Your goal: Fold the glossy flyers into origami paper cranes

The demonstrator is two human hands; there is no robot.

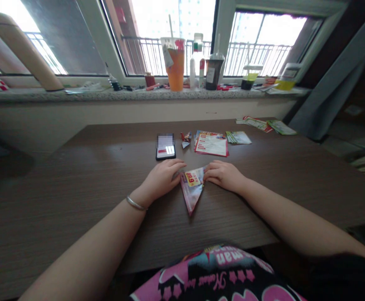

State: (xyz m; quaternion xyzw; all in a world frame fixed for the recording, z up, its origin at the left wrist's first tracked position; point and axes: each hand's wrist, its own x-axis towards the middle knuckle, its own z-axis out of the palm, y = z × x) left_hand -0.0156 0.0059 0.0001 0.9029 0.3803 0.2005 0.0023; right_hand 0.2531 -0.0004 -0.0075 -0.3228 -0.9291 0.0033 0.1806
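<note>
A printed sheet of paper folded to a triangle (192, 193) lies on the brown table in front of me, its point toward my body and a yellow price patch on its face. My left hand (165, 177), with a silver bangle at the wrist, pinches the upper left corner. At the upper right corner, the bent fingers of my right hand (222, 175) press on the paper. Both thumbs are partly hidden. Beyond the hands lie a phone (166, 147), a small folded paper piece (186, 140) and a stack of printed flyers (212, 144).
More leaflets (238, 137) lie to the right of the stack, and others (254, 123) near the table's back edge. On the granite windowsill (132, 95) stand a tall orange drink cup (176, 65), a clear bottle (196, 62), a dark drink cup (214, 73) and several small items.
</note>
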